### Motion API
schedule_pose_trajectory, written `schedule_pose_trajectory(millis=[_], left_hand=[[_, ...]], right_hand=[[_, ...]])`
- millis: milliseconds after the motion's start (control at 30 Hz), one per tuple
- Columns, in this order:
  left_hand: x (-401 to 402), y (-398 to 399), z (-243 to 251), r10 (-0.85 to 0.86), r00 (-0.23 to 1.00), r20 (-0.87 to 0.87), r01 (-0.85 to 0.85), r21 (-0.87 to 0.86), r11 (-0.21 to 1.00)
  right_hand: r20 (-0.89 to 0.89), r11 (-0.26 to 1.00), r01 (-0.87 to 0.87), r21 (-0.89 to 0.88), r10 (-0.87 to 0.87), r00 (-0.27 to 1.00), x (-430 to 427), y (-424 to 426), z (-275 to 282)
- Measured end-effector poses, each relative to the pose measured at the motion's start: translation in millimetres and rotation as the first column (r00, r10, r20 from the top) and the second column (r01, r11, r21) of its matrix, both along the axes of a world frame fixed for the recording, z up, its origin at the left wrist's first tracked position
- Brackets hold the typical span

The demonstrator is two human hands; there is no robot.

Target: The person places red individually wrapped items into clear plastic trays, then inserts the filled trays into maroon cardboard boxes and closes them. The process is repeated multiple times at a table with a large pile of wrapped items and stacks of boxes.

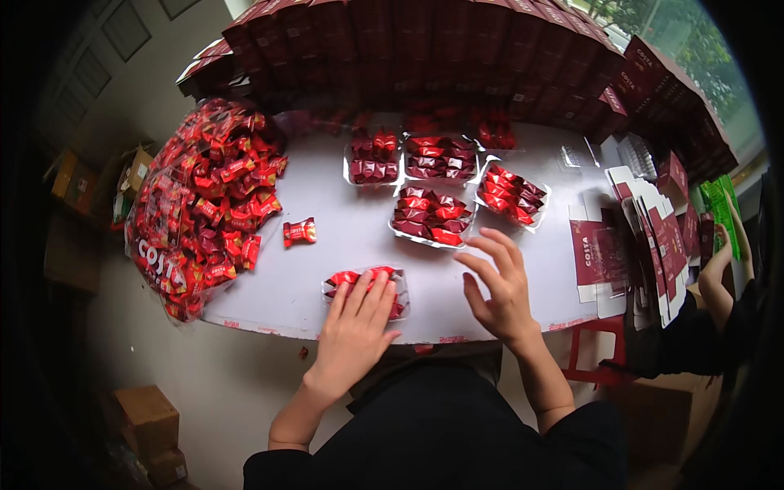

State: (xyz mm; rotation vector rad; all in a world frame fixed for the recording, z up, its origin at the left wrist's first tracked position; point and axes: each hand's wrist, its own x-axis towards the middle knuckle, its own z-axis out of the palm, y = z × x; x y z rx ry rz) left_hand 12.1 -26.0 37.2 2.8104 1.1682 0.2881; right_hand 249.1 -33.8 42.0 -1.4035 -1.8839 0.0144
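Observation:
My left hand (361, 324) lies flat, palm down, over a clear plastic tray (401, 293) of red and dark red wrapped sachets near the table's front edge. The hand hides most of that tray's contents. To the right, my right hand (499, 285) holds nothing, its fingers apart and bent. Just beyond its fingertips is a filled tray of wrapped sachets (432, 214), with another filled tray (513, 193) angled to its right. Two more filled trays (373, 156) (441, 158) stand behind them. One loose red Costa sachet (299, 232) rests left of the trays.
A large clear bag of sachets (208, 202) bulges over the table's left side. Stacked dark red boxes (429, 55) line the back. Flat cartons (652, 245) lie at right, by another person's hand (716, 263). A red stool (597, 349) and cardboard boxes (147, 419) stand below.

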Motion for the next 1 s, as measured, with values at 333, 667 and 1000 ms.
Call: schedule_pose_trajectory(millis=[333, 667, 1000], left_hand=[[-3, 99, -1, -0.060, 0.992, 0.114, 0.061, -0.004, 0.998], [13, 118, -1, -0.080, 0.976, 0.201, 0.069, 0.062, 0.996], [-39, 24, -39, 0.128, 0.510, 0.851, 0.000, -0.148, 0.989]], right_hand=[[0.312, 0.846, 0.528, -0.072, -0.483, 0.818, 160, 60, 18], [0.599, 0.666, 0.715, -0.211, -0.490, 0.633, 181, 124, 14], [0.193, 0.987, 0.098, 0.131, -0.123, 0.973, 47, 26, 87]])
